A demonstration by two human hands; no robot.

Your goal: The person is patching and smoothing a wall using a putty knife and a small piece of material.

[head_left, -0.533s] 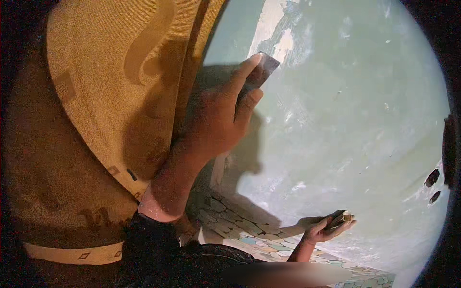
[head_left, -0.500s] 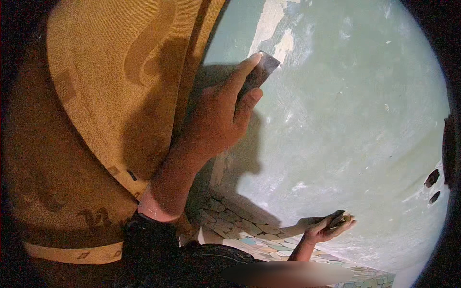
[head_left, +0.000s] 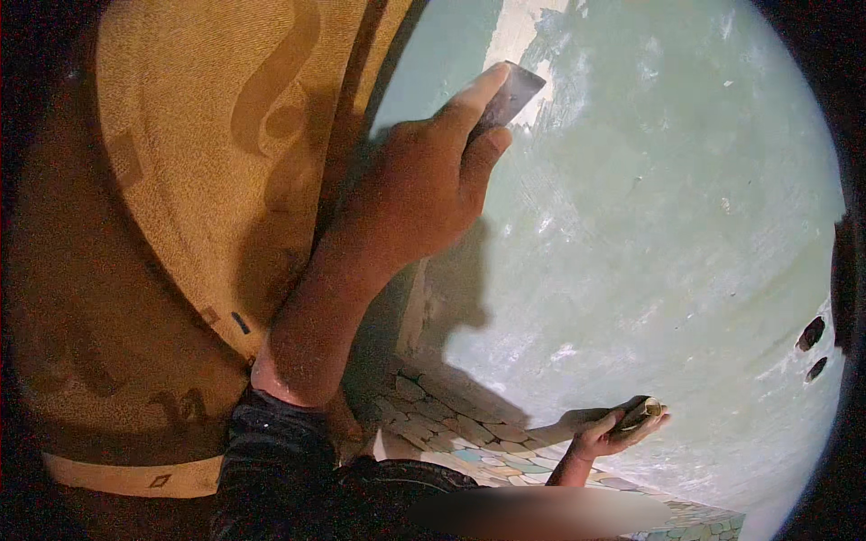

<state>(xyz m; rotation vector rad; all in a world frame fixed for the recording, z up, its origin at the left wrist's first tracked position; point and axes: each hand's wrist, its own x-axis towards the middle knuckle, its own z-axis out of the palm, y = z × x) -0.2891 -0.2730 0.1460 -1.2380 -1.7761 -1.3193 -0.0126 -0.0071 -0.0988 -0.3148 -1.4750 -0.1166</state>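
Observation:
My left hand (head_left: 419,185) grips a scraper (head_left: 514,95) with a flat, dark rectangular blade. Its index finger lies stretched along the blade and the thumb presses from the right; the handle is hidden in the palm. The blade is at a pale bare patch (head_left: 516,32) on the green-grey wall (head_left: 631,225). Low on the right, my right hand (head_left: 609,439) is turned palm up, close to the wall. It holds a small object with a round, pale-rimmed end (head_left: 652,408), too small to name.
A patterned golden-brown curtain (head_left: 198,180) hangs at the left, beside my left forearm. Two dark holes (head_left: 812,334) open in the wall at the far right. Stone-patterned tiling (head_left: 469,419) runs along the lower wall.
My left hand has moved up and slightly right along the wall with the scraper, over the pale patch. My right hand stays nearly where it was, with the same object.

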